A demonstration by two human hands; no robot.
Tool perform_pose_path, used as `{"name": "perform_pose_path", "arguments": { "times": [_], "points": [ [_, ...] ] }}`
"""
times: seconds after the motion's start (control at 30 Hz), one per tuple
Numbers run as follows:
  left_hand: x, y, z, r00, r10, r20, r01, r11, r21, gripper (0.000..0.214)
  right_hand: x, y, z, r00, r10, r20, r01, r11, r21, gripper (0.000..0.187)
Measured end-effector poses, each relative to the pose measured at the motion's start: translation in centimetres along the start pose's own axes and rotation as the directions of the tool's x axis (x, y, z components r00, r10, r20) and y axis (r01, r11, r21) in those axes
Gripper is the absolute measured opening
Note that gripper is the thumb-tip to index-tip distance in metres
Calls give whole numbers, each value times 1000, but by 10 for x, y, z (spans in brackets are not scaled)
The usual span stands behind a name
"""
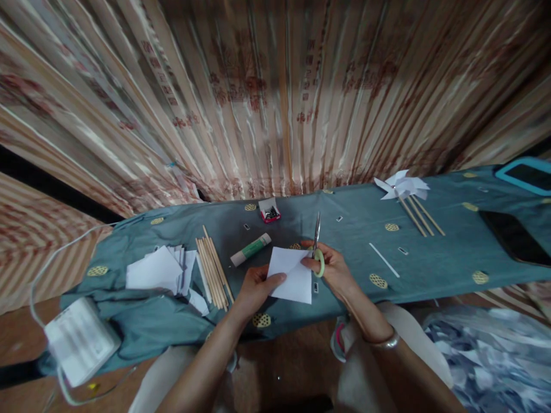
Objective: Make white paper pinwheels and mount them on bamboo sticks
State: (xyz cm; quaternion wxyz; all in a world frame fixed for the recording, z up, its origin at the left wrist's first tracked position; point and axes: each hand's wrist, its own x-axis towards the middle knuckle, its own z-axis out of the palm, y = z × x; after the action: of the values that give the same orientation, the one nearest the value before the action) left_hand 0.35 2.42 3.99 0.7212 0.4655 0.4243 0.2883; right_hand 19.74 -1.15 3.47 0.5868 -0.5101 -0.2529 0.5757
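Observation:
A square sheet of white paper (293, 284) is pinched at its left edge by my left hand (259, 288), thumb on top. My right hand (329, 267) grips scissors (318, 232) with pale green handles, their blades pointing up and away from me. The right fingers also touch the paper's upper right corner. Just beyond the paper lies a glue stick (251, 249) with a green label. Behind it stands a small open red box (270, 212) of dark metal pieces. Left of my left hand lie several wooden sticks (212, 269).
White paper pieces (155, 269) lie piled at the left, near a white box with a cable (81, 341). Paper pinwheels (404, 186) on sticks, a thin white strip (384, 260), a black phone (514, 235) and a blue-framed device (527, 174) lie right. A curtain (275, 103) hangs behind the table.

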Motion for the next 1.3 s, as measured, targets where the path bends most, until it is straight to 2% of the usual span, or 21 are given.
{"name": "perform_pose_path", "arguments": {
  "times": [0.13, 0.23, 0.37, 0.57, 0.63, 0.73, 0.83, 0.93, 1.03, 1.17, 1.3],
  "points": [
    [3, 4, -2, 999, -36, 18, 35, 999, 26, 44, 0, -4, 0, 998, 35, 57, -33, 999, -42, 49],
    [5, 4, -4, 1000, -19, 8, 18, 995, 94, 41, 0, -5, 0, 996, 49, 76, -45, 998, -49, 48],
    [4, 1, -5, 998, 9, 55, -16, 991, 134, 36, 1, -6, -1, 996, 17, 84, -12, 998, -58, 42],
    [4, 0, -7, 998, 8, 58, -17, 988, 152, 33, 7, -13, -7, 997, -74, -32, 73, 996, -57, 42],
    [4, 1, -7, 1000, 14, 19, -16, 990, 141, 32, 9, -16, -9, 992, -93, -82, 90, 995, -35, 45],
    [6, 6, -6, 984, 84, -156, -71, 993, 90, 30, 9, -17, -8, 988, -110, -111, 111, 994, -5, 47],
    [9, 13, -5, 926, 154, -345, -157, 987, 19, 29, 5, -13, -3, 994, -104, -45, 103, 994, -34, 49],
    [13, 18, -6, 881, 175, -439, -217, 975, -48, 30, -2, -4, 4, 996, -67, 52, 71, 994, -84, 53],
    [15, 20, -7, 860, 177, -478, -255, 961, -103, 32, -7, 9, 14, 993, -18, 115, 29, 995, -99, 55],
    [15, 15, -4, 876, 182, -446, -260, 958, -121, 32, -9, 23, 26, 991, -7, 130, 17, 997, -71, 55],
    [14, 8, 3, 890, 196, -411, -277, 949, -148, 34, -8, 26, 32, 991, -34, 128, 41, 998, -54, 50]
  ]
}}
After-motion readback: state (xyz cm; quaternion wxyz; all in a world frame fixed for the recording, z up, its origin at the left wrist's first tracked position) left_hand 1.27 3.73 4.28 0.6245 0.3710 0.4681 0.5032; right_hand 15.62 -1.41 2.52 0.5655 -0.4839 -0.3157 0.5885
